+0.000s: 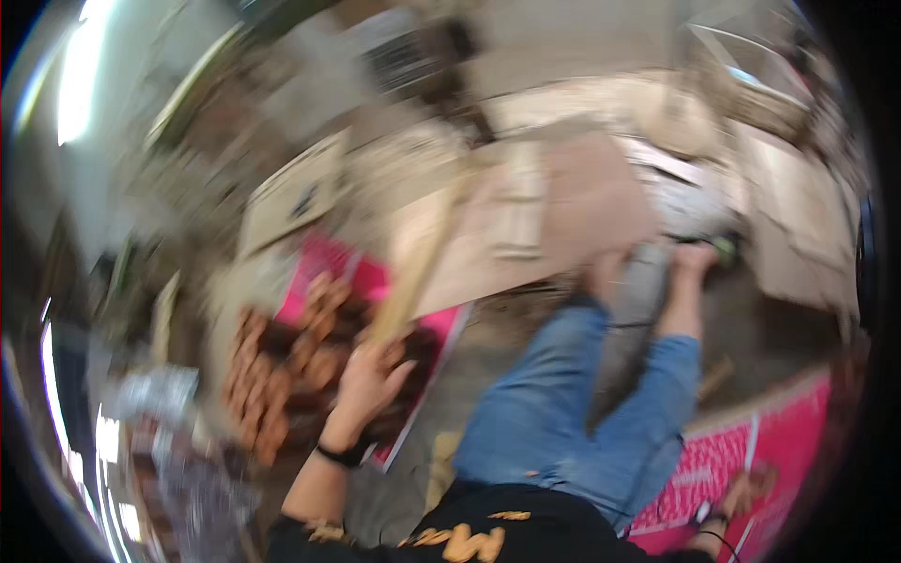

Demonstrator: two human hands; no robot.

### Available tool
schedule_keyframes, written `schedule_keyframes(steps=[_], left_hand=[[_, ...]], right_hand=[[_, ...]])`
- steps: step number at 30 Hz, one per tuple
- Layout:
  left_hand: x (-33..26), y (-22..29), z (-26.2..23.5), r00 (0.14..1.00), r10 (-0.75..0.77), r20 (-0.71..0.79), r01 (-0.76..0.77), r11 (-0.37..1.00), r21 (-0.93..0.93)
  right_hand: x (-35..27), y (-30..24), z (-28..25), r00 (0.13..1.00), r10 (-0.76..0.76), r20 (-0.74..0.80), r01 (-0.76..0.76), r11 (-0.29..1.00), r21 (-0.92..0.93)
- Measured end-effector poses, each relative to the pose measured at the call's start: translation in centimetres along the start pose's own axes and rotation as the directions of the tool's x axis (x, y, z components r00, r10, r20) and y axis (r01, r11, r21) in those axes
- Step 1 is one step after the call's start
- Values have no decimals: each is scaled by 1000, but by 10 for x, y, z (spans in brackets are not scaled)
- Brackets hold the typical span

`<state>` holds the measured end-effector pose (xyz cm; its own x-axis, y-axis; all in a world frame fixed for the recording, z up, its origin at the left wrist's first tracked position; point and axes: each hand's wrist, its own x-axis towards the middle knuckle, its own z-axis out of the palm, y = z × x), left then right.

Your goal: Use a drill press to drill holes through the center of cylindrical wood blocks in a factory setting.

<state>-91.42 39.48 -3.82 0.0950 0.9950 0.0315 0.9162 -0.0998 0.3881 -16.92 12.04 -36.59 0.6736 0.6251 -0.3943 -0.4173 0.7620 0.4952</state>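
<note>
My left hand (367, 387) is over a pile of reddish-brown, rounded wooden pieces (267, 394). Its thumb stands apart from the fingers, with a brown piece close between them. A long pale wooden strip (420, 258) has its near end at those fingertips; blur hides whether they touch it. Low at the right, my right hand (748, 490) is over a pink printed sheet (791, 441). Its fingers look apart and nothing shows in them, though motion smears them.
A brown board (596, 192) with short pale wood blocks (519, 220) lies ahead of my legs. Another pink sheet (305, 267) is under the pile. Cardboard (798, 211) stands at the right, a basket-like container (755, 80) beyond it. Clear plastic bags (197, 479) lie at the left.
</note>
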Motion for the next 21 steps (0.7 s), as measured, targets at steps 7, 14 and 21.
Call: schedule_keyframes(steps=[7, 14, 21], left_hand=[[-135, -97, -129, 839, -288, -462, 501, 739, 450], [-139, -99, -139, 763, -632, -136, 566, 551, 613], [-153, -135, -114, 807, -564, -175, 534, 569, 626]], right_hand=[[78, 124, -3, 998, -58, -1, -28, -472, -881], [13, 319, -29, 747, 637, 192, 665, -717, -207], [-116, 445, -54, 612, 756, -233, 718, -655, -237]])
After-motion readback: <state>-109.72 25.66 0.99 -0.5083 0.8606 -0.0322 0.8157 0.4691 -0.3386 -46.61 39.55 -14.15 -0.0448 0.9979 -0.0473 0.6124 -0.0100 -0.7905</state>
